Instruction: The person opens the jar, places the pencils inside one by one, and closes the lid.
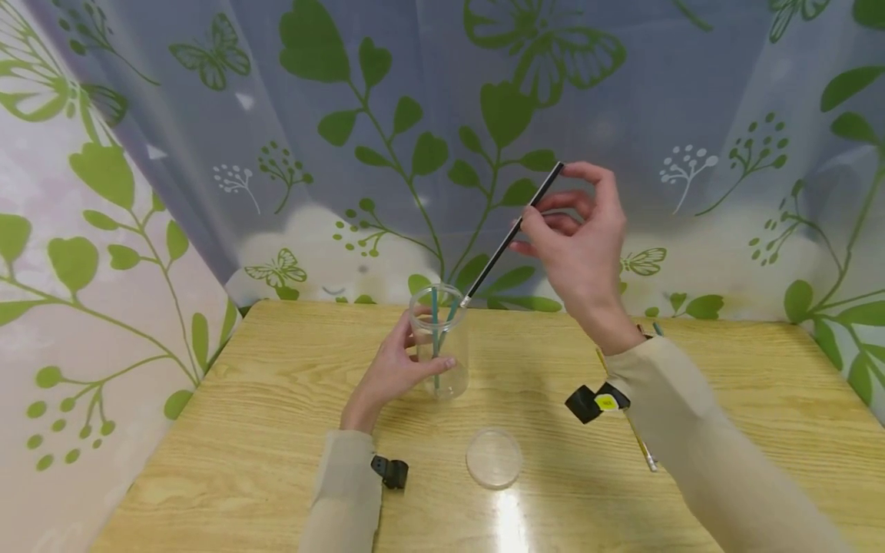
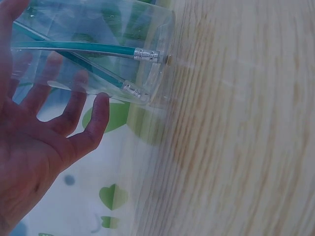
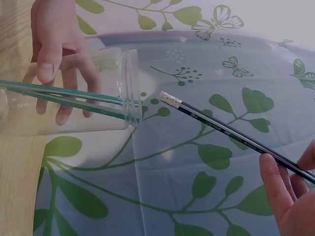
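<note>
A clear jar (image 1: 452, 380) stands upright on the wooden table, its mouth uncovered. Around its side curls my left hand (image 1: 396, 367), thumb in front and fingers behind. Two teal pencils (image 2: 98, 47) lean inside the jar, their metal-banded eraser ends at the bottom. My right hand (image 1: 584, 246) pinches a black pencil (image 1: 501, 247) between thumb and fingers, up and to the right of the jar. That pencil slants, with its white eraser end down at the jar's rim. In the right wrist view, a gap shows between eraser and rim.
A round clear lid (image 1: 494, 458) lies on the table (image 1: 276, 461) in front of the jar. More pencils (image 1: 646, 452) lie at the right, partly hidden beneath my right forearm. Behind the table hangs a curtain (image 1: 387, 230) with green leaves and butterflies.
</note>
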A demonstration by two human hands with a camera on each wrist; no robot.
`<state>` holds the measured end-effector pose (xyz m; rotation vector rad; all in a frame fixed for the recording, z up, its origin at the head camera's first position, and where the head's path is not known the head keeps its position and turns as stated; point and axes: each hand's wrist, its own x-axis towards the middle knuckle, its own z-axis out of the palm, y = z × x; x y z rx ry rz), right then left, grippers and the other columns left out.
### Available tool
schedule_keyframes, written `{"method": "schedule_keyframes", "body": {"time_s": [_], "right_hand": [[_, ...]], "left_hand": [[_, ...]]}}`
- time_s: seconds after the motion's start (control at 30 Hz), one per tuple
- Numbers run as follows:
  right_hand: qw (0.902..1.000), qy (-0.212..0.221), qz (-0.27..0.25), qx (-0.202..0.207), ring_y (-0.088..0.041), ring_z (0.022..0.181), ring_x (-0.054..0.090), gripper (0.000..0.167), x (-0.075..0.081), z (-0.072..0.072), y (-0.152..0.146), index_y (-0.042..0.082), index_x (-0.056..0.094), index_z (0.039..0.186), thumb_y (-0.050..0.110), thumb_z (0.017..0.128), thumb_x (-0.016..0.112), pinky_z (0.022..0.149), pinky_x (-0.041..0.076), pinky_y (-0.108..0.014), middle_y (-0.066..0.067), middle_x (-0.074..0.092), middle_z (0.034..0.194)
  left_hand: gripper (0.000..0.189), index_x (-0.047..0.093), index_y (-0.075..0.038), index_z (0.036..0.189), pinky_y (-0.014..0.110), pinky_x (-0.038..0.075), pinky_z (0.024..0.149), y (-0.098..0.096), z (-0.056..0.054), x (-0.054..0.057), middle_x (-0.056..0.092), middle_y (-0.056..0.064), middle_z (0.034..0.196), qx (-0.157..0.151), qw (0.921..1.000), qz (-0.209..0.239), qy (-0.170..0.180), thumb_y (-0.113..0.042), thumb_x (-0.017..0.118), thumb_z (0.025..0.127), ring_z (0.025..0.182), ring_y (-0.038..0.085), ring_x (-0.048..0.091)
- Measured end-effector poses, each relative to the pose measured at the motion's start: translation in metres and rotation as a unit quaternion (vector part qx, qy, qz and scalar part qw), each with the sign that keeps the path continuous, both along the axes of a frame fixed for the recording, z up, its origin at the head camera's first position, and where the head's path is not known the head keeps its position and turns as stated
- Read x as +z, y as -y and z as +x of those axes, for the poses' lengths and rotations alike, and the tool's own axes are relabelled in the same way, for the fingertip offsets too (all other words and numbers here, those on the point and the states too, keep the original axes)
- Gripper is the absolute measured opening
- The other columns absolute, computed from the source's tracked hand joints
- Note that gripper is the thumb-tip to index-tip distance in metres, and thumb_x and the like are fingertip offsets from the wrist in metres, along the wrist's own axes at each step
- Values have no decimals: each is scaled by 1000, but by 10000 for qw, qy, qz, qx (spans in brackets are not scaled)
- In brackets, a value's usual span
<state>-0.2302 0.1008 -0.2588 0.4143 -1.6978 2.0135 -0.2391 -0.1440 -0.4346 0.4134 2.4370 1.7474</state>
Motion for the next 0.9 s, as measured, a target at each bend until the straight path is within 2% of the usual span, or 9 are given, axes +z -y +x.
{"method": "schedule_keyframes", "body": {"time_s": [0.17, 0.47, 0.6, 0.9], "right_hand": [[9998, -101, 158, -30, -20, 73, 68, 49, -6, -2, 7, 16, 49, 129, -8, 89, 65, 65, 64, -38, -8, 59, 91], [9981, -251, 556, -103, -17, 72, 69, 52, -18, -7, 16, 12, 48, 133, -9, 89, 66, 65, 64, -37, -4, 60, 89], [9960, -267, 842, -103, -14, 72, 69, 53, -25, -9, 21, 8, 47, 137, -7, 90, 66, 64, 63, -37, -2, 60, 91], [9889, -301, 1457, -20, -10, 72, 69, 58, -37, -12, 27, 12, 46, 142, -4, 91, 66, 64, 63, -40, -9, 62, 95]], "left_hand": [[84, 37, -29, 153, 49, 55, 100, 0, 0, 1, 49, -1, 147, -40, 10000, 40, -34, -25, 86, 85, 133, 29, 53], [79, 39, -39, 148, 48, 54, 99, -1, 1, 1, 49, -3, 145, -18, 10000, 58, 7, -26, 86, 85, 133, 28, 53], [80, 39, -38, 148, 48, 54, 100, 0, 0, 1, 49, -3, 146, -17, 10000, 32, -9, -27, 86, 85, 133, 29, 53], [78, 38, -38, 148, 50, 53, 101, -1, 1, 2, 47, -3, 148, 26, 10000, -74, -11, -28, 84, 86, 133, 29, 54]]}}
